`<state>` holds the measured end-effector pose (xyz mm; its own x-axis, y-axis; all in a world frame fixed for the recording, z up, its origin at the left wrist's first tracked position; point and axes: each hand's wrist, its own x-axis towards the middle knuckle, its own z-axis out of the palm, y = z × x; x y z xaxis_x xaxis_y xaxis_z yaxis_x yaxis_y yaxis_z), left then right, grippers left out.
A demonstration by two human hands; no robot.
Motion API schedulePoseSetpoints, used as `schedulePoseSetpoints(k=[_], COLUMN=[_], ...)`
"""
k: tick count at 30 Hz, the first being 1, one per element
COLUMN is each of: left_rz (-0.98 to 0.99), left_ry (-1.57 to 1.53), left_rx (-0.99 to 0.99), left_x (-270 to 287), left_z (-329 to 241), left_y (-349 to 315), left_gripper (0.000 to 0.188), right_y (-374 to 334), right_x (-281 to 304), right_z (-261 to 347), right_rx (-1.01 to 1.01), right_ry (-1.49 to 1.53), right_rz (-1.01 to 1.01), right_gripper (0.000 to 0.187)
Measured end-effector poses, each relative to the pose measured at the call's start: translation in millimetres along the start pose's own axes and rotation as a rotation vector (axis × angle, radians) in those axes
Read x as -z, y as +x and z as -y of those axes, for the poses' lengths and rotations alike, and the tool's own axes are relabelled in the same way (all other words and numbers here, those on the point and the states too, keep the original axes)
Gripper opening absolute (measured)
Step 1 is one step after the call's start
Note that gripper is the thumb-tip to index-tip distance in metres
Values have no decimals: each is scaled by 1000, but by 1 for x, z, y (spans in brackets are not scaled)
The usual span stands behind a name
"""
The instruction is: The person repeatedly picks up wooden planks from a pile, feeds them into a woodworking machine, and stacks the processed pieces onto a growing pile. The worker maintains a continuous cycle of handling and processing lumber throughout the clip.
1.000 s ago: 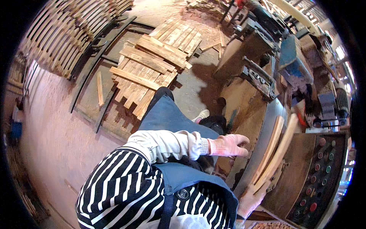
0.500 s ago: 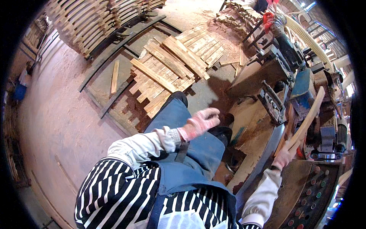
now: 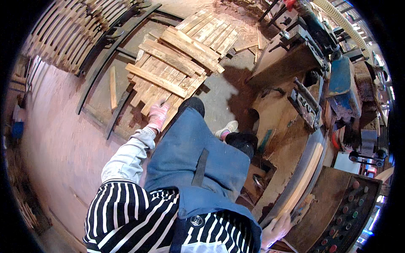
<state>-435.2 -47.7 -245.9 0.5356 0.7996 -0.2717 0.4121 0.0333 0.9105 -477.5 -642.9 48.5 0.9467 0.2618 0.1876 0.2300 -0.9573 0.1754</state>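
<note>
My left hand (image 3: pixel 158 114), in a pinkish work glove, is at the near edge of a stack of pale wooden slats (image 3: pixel 168 67). Its fingers curl round the end of one slat. To the right, a long wooden strip (image 3: pixel 304 179) lies along the narrow bed (image 3: pixel 291 177) of a woodworking machine. My right hand (image 3: pixel 276 230) is at the strip's near end, its fingers closed on it; the thumb side is partly hidden. Three loose slats (image 3: pixel 158 80) lie crosswise on top of the stack.
A control panel with coloured buttons (image 3: pixel 346 211) stands right of the bed. Beyond it are a blue machine housing (image 3: pixel 339 80) and a ribbed hose (image 3: pixel 337 17). A dark metal frame (image 3: pixel 97 80) and stacked curved wood pieces (image 3: pixel 80 33) are at the left. Sawdust covers the floor.
My left hand has moved from above my apron left to the slat stack. The wooden strip has come down onto the machine bed, and my right hand has drawn nearer to me with it.
</note>
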Motion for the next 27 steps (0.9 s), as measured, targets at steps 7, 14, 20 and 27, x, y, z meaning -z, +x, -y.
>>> schedulePoseSetpoints(k=[7, 14, 20, 27], left_rz=[77, 132, 66, -192], left_ry=[0, 162, 788, 797], left_rx=[39, 267, 386, 470], left_x=[-35, -57, -105, -159], left_z=[-4, 1, 15, 41], left_y=[72, 141, 231, 352], left_gripper=[52, 62, 99, 110], right_y=[208, 313, 440, 654], right_x=[-64, -68, -280, -459], right_z=[-43, 135, 356, 540], right_rx=[-6, 490, 519, 682], right_ry=[92, 315, 697, 513], right_rz=[-193, -479, 151, 134], right_gripper=[51, 43, 60, 59])
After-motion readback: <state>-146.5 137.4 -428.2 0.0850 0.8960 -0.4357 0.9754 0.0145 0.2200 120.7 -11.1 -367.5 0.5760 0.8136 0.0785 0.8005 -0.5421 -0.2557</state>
